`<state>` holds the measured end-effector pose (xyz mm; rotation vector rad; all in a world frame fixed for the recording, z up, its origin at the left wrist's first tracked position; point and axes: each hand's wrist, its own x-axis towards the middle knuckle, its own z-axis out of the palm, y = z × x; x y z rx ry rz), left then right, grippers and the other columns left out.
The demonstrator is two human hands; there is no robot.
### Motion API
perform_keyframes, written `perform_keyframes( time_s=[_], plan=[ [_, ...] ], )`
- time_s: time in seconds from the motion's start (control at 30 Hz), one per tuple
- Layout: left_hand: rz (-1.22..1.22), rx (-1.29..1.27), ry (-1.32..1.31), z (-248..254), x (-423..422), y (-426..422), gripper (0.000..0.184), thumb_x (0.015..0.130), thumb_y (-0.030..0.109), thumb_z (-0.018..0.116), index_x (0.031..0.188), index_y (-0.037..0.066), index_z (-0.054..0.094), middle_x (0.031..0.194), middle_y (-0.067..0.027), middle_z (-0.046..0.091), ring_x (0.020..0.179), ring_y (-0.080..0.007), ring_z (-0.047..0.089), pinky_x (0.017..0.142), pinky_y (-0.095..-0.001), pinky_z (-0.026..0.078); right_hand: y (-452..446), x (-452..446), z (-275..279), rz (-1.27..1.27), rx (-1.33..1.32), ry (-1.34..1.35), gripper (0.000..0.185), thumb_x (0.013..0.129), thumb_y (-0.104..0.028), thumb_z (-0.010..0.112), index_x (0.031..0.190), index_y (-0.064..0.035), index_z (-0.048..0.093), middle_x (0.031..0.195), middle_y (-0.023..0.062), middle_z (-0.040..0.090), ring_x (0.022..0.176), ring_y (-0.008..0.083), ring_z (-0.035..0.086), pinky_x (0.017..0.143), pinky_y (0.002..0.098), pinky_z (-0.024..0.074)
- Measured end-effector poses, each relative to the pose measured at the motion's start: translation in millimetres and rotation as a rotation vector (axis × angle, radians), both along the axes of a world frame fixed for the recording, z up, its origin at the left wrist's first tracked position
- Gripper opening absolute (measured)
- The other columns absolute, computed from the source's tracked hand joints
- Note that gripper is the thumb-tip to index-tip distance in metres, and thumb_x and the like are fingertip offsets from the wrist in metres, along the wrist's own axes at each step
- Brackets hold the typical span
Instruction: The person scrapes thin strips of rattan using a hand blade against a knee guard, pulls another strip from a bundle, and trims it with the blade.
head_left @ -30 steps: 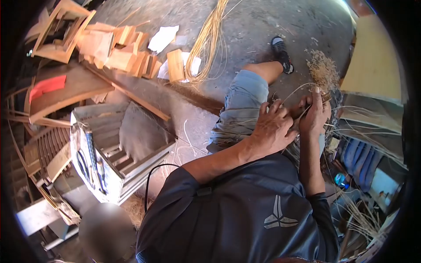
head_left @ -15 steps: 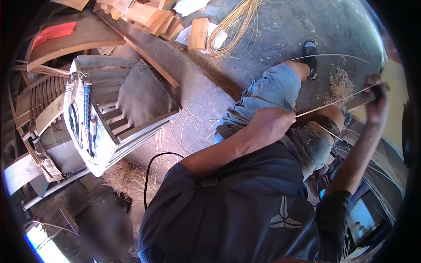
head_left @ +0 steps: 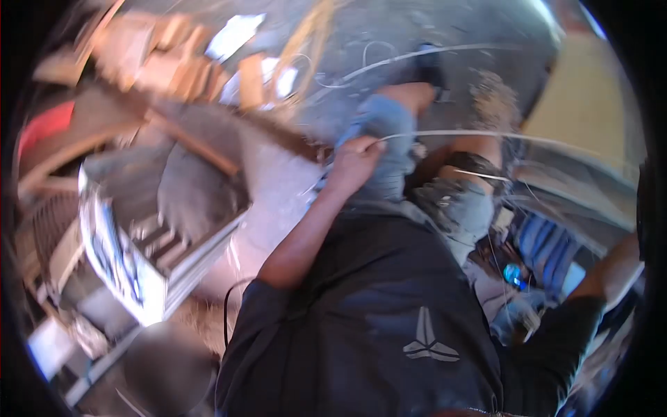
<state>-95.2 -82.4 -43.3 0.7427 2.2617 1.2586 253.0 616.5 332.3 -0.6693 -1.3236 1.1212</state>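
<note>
My left hand (head_left: 358, 161) is closed in front of my lap, its fingers pinched on a long, pale cane strip (head_left: 486, 133). From these fingers the strip runs right in a shallow arc over my legs, toward the view's edge. My right forearm (head_left: 617, 267) reaches to the right edge, where the hand itself is out of sight. A dark band (head_left: 474, 164) wraps my right leg near the knee, and a short light strip (head_left: 481, 176) lies across it. Beyond my knees, another pale strip (head_left: 417, 61) curves above the floor. Motion blurs much of the picture.
At left stands a slatted wooden chair (head_left: 201, 254) with tools on its pale side panel. Wood blocks (head_left: 174, 59) and a bundle of cane (head_left: 306, 38) lie at the upper left. Shavings (head_left: 493, 97) are on the floor; a yellowish board (head_left: 583, 97) is at right.
The view has turned, shifting the surroundings left. My right hand has swung from the strip out past the right edge. My left hand still grips the strip, now bowed rather than straight.
</note>
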Motion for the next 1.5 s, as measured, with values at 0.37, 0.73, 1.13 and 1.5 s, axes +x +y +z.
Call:
perform_keyframes(
  time_s=[0.37,0.73,1.13,1.5],
  plan=[
    [-0.214,0.232,-1.180,18.1,65.1,119.3,0.016,0.095,0.021,0.056,0.098,0.006,0.061,0.073,0.0019,0.056,0.058,-0.0066,0.052,0.050,-0.0207,0.042,-231.5,30.3,-317.7,0.202,0.189,-1.224,0.027,0.093,-0.023,0.051,0.111,-0.0056,0.061,0.085,0.0063,0.064,0.074,0.0152,0.057,0.064,0.0334,0.0473],
    [-0.561,-0.126,-0.492,19.1,76.4,142.1,0.015,0.094,0.017,0.054,0.097,0.005,0.063,0.074,-0.0004,0.061,0.056,-0.0048,0.054,0.049,-0.0194,0.041,-461.5,-65.1,-371.1,0.204,-0.191,-0.993,0.024,0.087,-0.017,0.065,0.107,-0.0044,0.063,0.093,0.0109,0.065,0.087,0.0237,0.062,0.079,0.0321,0.0485],
    [-0.555,-0.062,-1.065,64.8,87.1,134.8,0.015,0.090,0.017,0.062,0.100,0.005,0.061,0.079,-0.0005,0.062,0.054,-0.0065,0.056,0.039,-0.0189,0.037,-473.0,112.4,-476.4,0.147,-0.838,-1.010,0.025,0.079,-0.024,0.067,0.091,-0.0033,0.059,0.067,0.0029,0.056,0.060,0.0123,0.055,0.051,0.0282,0.0418],
    [-0.710,-0.095,0.187,26.0,91.5,119.2,0.014,0.088,0.018,0.064,0.089,0.004,0.060,0.070,-0.0091,0.061,0.059,-0.0226,0.060,0.052,-0.0348,0.045,-462.9,27.5,-424.3,0.188,-0.841,-0.723,0.041,0.094,-0.038,0.051,0.083,0.0009,0.060,0.065,0.0062,0.057,0.057,0.0159,0.056,0.053,0.0301,0.0446]
  ],
)
